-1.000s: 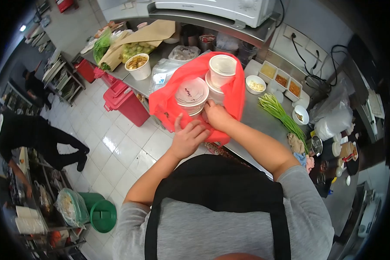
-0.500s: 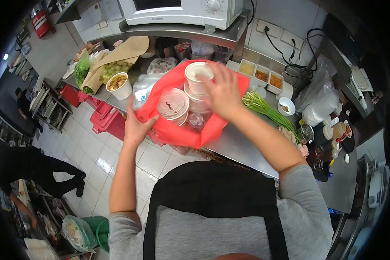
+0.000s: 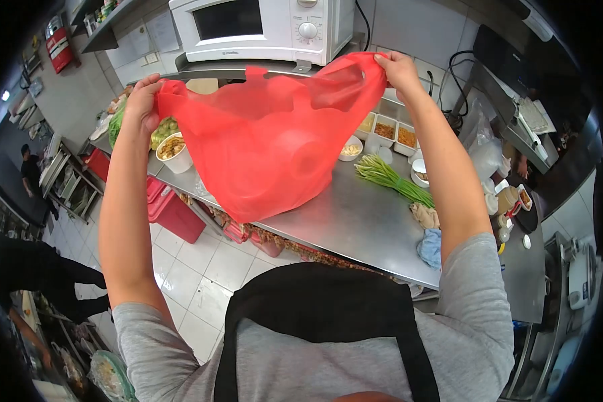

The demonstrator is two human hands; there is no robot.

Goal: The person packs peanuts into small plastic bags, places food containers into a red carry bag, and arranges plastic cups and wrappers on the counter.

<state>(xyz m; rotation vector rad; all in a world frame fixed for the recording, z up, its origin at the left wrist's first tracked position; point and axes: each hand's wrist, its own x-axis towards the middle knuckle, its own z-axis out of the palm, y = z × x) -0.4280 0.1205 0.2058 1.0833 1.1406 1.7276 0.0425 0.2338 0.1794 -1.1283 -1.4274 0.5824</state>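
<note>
A red plastic bag (image 3: 268,147) is stretched wide between my two hands above the steel counter (image 3: 335,228). My left hand (image 3: 145,102) is closed on its upper left corner, and my right hand (image 3: 396,70) pinches the upper right corner. The bag's front hides the lidded tubs inside; only a faint round outline shows through. Left of the bag stands a white cup of food (image 3: 174,153). On its right are a small bowl of pale pieces (image 3: 350,149) and a bunch of green stalks (image 3: 392,179).
A white microwave (image 3: 254,30) sits on a shelf behind the bag. Trays of orange food (image 3: 406,137), a blue cloth (image 3: 430,248) and jars (image 3: 509,198) lie to the right. Below left is a red bin (image 3: 174,213). A person in black (image 3: 43,275) bends at the far left.
Both hands have moved up and apart, taking hold of the bag's corners. The bag's sides have risen and now cover the tubs. The view has shifted, showing more of the microwave.
</note>
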